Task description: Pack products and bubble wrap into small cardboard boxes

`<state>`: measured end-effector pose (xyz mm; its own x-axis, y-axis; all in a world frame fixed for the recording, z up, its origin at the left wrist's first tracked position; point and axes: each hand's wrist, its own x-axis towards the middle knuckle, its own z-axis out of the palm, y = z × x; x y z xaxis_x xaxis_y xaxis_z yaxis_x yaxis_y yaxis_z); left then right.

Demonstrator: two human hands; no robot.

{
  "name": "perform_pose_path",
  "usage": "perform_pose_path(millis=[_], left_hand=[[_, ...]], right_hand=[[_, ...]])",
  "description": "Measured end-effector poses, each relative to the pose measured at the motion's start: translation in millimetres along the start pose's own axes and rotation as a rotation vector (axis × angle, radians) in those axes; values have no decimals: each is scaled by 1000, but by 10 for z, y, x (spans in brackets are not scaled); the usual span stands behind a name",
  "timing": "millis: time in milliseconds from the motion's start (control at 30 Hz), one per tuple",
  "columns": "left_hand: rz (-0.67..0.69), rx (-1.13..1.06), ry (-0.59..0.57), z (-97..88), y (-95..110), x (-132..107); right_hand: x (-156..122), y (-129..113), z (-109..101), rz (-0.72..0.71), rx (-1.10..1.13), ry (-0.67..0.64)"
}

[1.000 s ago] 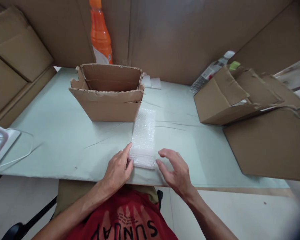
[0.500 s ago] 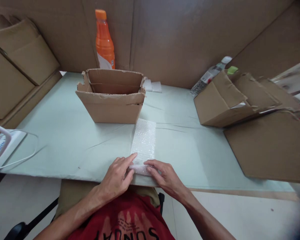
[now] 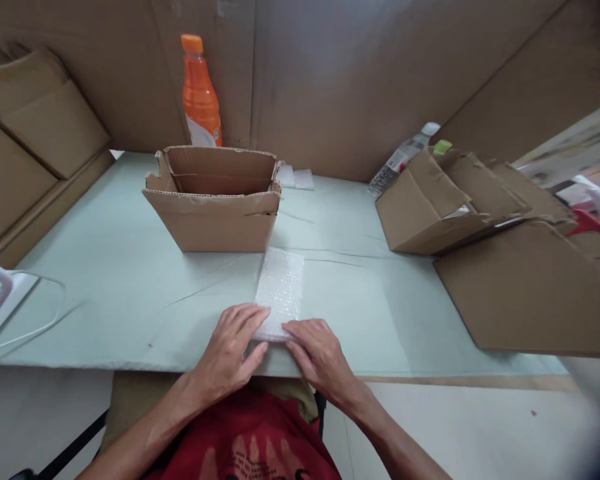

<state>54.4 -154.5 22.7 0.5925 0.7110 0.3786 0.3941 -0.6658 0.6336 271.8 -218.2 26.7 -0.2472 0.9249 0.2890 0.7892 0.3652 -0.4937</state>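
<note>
A strip of clear bubble wrap [image 3: 281,280] lies on the table before me, its near end folded into a flat, thicker section. My left hand [image 3: 235,343] grips the left end of that fold, fingers on top and thumb at the near edge. At the right end, my right hand [image 3: 317,350] holds it the same way. Whether anything lies inside the fold I cannot tell. Just beyond the strip stands an open cardboard box [image 3: 220,223].
Behind the box stands an orange bottle [image 3: 201,100]. Small white pieces [image 3: 295,177] lie near the back wall. More cardboard boxes [image 3: 525,287] and a clear bottle [image 3: 400,160] are on the right. Large cartons [image 3: 45,120] and a white cable [image 3: 55,320] occupy the left.
The near end of the bubble wrap has gone from a raised roll to a flatter fold. Both hands stay at its ends. My view has shifted slightly.
</note>
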Motion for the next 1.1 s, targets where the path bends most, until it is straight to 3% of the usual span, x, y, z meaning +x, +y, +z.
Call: perform_pose_path(millis=[133,267,400,533,600,700,900,1000,1100], left_hand=[[-124,-85,-48,-32,-1,-69],[-190,80,7,54,-82,32],[-256,108,65,64,-128,81],[-466,-228,149,1,-91,-49],[-611,-507,185,-3,-44,-129],[-770,-893,204,31,45,-181],[-936,-1134,337,70,207,-99],[-1012,-1334,322,67,265,-76],[-1021,-1410,354,43,290,-70]], right_hand=[[-18,-55,-61,144,119,-30],[-22,-92,-89,39,-80,104],[51,-51,9,-66,-152,-24],[136,6,92,26,-21,67],[156,-17,93,171,145,100],[161,-123,92,405,454,33],[124,-379,208,599,915,-6],[101,-441,207,573,897,-55],[102,-381,77,437,615,18]])
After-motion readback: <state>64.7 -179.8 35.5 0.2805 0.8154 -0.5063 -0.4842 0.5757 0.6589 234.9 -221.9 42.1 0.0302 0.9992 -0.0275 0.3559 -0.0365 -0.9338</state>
